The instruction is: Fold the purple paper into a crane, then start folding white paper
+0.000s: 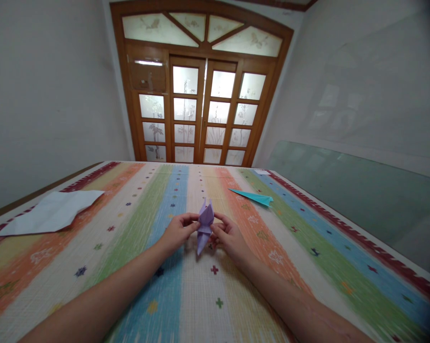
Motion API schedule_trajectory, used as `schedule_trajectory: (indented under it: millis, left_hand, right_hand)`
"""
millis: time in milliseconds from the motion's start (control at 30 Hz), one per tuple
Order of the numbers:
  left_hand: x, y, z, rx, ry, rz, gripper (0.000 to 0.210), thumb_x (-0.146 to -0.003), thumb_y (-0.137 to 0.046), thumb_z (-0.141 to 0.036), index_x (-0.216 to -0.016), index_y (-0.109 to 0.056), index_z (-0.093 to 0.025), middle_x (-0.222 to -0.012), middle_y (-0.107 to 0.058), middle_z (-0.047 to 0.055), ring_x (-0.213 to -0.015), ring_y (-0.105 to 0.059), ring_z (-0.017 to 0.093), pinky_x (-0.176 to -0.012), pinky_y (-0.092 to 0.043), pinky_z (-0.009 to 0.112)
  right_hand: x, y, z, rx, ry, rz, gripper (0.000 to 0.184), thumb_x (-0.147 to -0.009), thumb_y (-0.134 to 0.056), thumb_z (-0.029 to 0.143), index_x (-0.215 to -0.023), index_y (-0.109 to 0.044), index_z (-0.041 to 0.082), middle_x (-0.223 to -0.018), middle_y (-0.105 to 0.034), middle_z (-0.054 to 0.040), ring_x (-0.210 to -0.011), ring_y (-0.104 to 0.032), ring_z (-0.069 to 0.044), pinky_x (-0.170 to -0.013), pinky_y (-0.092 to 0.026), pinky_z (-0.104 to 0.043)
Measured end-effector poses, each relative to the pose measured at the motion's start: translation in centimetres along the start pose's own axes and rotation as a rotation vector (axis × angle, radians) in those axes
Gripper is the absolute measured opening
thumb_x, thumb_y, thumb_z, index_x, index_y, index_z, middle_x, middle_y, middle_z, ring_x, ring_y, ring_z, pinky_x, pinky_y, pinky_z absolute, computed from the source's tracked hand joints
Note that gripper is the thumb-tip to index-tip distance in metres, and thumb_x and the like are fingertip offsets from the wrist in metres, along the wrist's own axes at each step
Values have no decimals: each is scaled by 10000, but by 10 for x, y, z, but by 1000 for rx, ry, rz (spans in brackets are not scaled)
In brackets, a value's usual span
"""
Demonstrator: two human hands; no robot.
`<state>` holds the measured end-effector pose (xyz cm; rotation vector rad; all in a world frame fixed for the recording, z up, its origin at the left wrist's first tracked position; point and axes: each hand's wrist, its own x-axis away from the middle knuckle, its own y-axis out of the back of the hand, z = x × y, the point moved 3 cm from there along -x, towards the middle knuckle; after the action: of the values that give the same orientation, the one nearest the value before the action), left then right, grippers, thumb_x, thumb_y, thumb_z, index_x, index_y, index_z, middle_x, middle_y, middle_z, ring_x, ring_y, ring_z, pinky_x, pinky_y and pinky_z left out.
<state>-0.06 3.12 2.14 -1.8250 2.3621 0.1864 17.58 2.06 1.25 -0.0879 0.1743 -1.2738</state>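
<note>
A folded purple origami paper (pixel 205 223) is held just above the striped tablecloth, in the middle of the head view. One pointed flap hangs down toward me, and two narrow points rise at its far end. My left hand (pixel 179 231) pinches its left edge between thumb and fingers. On the opposite edge my right hand (pixel 230 236) has the same kind of pinch. Both thumbs press near the middle fold, while some fingertips are hidden behind the paper.
A creased white paper sheet (pixel 54 209) lies at the left of the table. To the right rests a turquoise paper plane (pixel 252 196). The striped tablecloth (pixel 136 305) covers the table. Beyond stand wooden glass-paned doors (pixel 202 95); a greenish glass panel (pixel 343 186) borders the right side.
</note>
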Motion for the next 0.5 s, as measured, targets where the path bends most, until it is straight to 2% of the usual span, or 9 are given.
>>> schedule_trajectory:
  millis: [100, 167, 267, 333, 500]
  left_hand:
    - [0, 0, 0, -32, -17, 15, 327, -800, -692, -326, -1076, -724, -154, -840, -714, 72, -680, -599, 155, -576, -416, 232]
    - [-1, 2, 1, -63, -31, 6, 326, -793, -692, -322, -1073, -728, -159, -903, -725, 87, -733, -623, 176, -569, -424, 234]
    - [-1, 4, 0, -89, -66, -53, 262, -754, -704, -259, -996, -753, -172, -1000, -736, 95, -905, -657, 227, -714, -496, 281]
    - [-1, 5, 0, -75, -84, -70, 232, -731, -691, -204, -950, -763, -178, -1029, -739, 86, -975, -659, 243, -832, -503, 319]
    - [0, 2, -2, 4, -62, -42, 232, -695, -654, -149, -897, -767, -173, -998, -744, 77, -939, -675, 239, -849, -517, 343]
  right_hand:
    - [2, -1, 0, -7, -57, -13, 621, -820, -691, 466, -1328, -455, 198, -693, -619, 13, -557, -639, -151, -478, -514, -240]
    - [2, 0, -1, -31, -57, -5, 620, -811, -701, 463, -1324, -464, 207, -793, -666, -26, -640, -679, -170, -538, -546, -264]
    - [0, -1, 1, -55, 11, 39, 548, -777, -741, 414, -1247, -546, 212, -1044, -693, -96, -872, -704, -211, -721, -582, -329]
    - [0, -1, 3, -28, 65, 50, 461, -766, -750, 380, -1174, -616, 212, -1130, -681, -105, -986, -679, -225, -844, -563, -374]
    - [-1, 0, 8, 62, 170, 50, 295, -769, -736, 330, -1040, -719, 213, -1092, -708, -86, -1028, -659, -224, -1001, -473, -412]
